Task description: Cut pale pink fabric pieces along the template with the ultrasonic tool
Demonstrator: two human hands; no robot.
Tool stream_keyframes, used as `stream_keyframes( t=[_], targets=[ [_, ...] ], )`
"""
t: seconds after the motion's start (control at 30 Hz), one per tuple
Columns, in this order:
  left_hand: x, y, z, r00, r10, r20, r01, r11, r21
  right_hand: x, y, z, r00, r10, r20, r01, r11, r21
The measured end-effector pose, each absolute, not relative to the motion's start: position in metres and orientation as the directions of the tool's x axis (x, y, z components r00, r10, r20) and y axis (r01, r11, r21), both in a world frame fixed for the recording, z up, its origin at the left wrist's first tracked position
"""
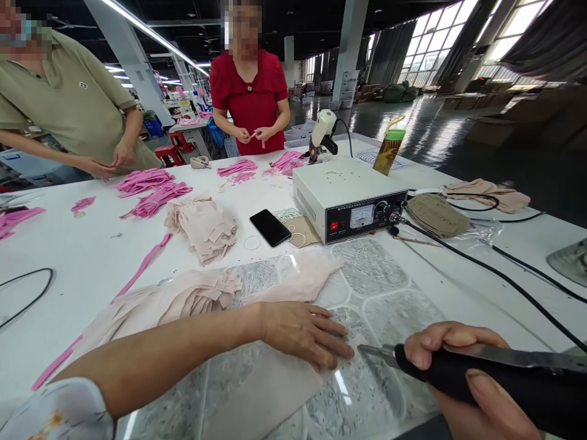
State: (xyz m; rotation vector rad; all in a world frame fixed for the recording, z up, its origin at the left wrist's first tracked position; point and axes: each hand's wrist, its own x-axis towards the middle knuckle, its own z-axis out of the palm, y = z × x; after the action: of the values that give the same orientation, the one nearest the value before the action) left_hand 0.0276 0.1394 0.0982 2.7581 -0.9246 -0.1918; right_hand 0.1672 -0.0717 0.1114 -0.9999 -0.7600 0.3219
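Left hand: palm down, fingers extended and slightly apart, gripping nothing, lying on a thin, matte, pale-pink fabric panel. Panel lies by the table's near edge, on a glossy grey marble-patterned sheet with rounded-block shapes.

Right hand: fingers and thumb closed around a black cylindrical handheld tool with a tapered metal nose. Tip sits just beside the left fingertips, at the panel's narrow end; can't tell if it touches cloth.

Beyond the left hand: a loose, wrinkled pale-pink cloth piece. Left of it, a fanned pile of soft pale-pink strips, overlapping a long, narrow, bright-pink strip. Farther in, a ruffled stack of beige-pink strips near a flat black rectangular phone.

Right of the phone: a boxy off-white metal unit, black front panel, analogue meter, red switch. A black rubbery cable runs from its front toward the table's right edge.

Far edge: crinkled bright-pink fabric bundles; person in red top fingers a pink piece.
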Motion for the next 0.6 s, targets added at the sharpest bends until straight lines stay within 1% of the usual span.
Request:
stream_keyframes(
  t=[0.07,0.13,0.27,0.37,0.53,0.6],
  targets=[
    [0.03,0.14,0.1,0.77,-0.635,-0.069,-0.609,-0.762,0.218,0.169,-0.073,0.109,0.686,0.585,0.432,0.083,0.527,-0.846],
    [0.031,0.14,0.099,0.759,-0.65,-0.049,-0.633,-0.753,0.181,0.171,-0.073,0.107,0.687,0.588,0.426,0.07,0.53,-0.845],
    [0.029,0.142,0.094,0.748,-0.66,0.068,-0.662,-0.735,0.148,0.173,-0.07,0.108,0.695,0.588,0.413,0.055,0.53,-0.846],
    [0.027,0.143,0.09,0.739,-0.663,0.115,-0.673,-0.727,0.136,0.171,-0.07,0.11,0.698,0.586,0.412,0.05,0.533,-0.845],
    [0.028,0.143,0.091,0.727,-0.676,0.121,-0.687,-0.719,0.108,0.157,-0.081,0.105,0.748,0.599,0.285,-0.048,0.478,-0.877],
    [0.028,0.142,0.091,0.73,-0.674,0.114,-0.683,-0.721,0.115,0.152,-0.084,0.103,0.739,0.613,0.28,-0.056,0.469,-0.881]
  ],
)
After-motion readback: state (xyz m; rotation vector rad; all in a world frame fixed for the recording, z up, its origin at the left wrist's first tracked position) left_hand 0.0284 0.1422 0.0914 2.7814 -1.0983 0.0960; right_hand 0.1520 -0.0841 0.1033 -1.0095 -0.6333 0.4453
